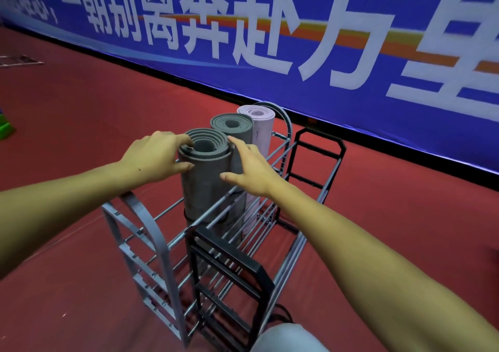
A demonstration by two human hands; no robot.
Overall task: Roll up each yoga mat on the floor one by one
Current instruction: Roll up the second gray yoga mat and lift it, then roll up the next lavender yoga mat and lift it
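The nearest grey rolled mat (206,173), stood upright in the rack (151,232), is gripped near its top by the left hand (154,157); the right hand (251,168) is spread open alongside. Probably light, squishy foam, best clasped below that grip so the coil isn't loosened.

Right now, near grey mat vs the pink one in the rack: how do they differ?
The near grey mat is dark grey; the pink mat is pale. The left hand grips the grey mat and the right hand touches it; the pink mat stands untouched, farthest away. Both are rolled and upright in the rack.
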